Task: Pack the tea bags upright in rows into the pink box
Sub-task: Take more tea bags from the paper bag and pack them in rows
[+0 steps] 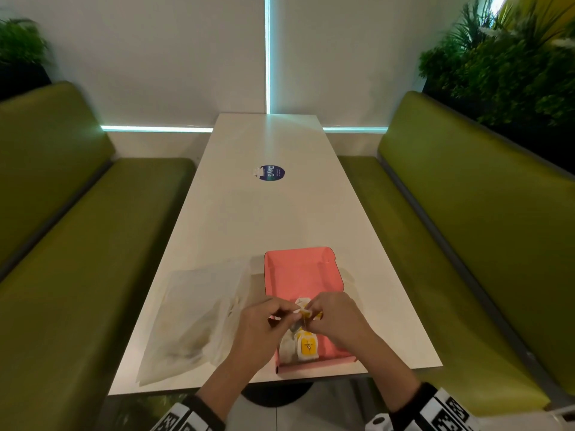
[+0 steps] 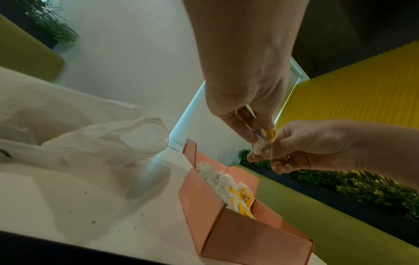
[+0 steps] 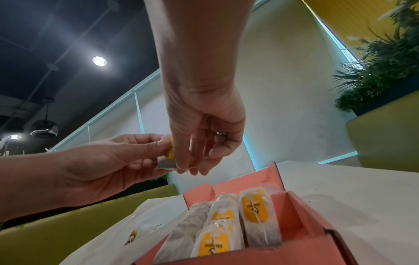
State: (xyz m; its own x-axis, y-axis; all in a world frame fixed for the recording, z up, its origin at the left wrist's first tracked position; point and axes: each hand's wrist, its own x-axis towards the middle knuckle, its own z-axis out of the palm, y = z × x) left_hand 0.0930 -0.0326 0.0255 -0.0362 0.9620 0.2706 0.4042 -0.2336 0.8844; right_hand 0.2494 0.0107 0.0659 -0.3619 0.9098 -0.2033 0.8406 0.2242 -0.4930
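Note:
A pink box [image 1: 301,269] lies open at the near end of the table, with several white tea bags [image 1: 306,345] with yellow tags standing in rows at its near end. Just above it my left hand [image 1: 281,309] pinches one tea bag [image 1: 302,303] by its body. My right hand [image 1: 320,306] pinches that bag's thin string [image 3: 192,167] between thumb and forefinger. The left wrist view shows the tea bag [image 2: 264,141] between both hands, above the box [image 2: 238,238]. The right wrist view shows the packed tea bags [image 3: 256,211] upright against the box wall [image 3: 301,215].
A crumpled clear plastic bag [image 1: 193,315] lies left of the box with more tea bags inside. A round blue sticker [image 1: 271,172] sits mid-table. Green benches [image 1: 466,228] flank the white table [image 1: 264,219]. The table's near edge is just behind the box.

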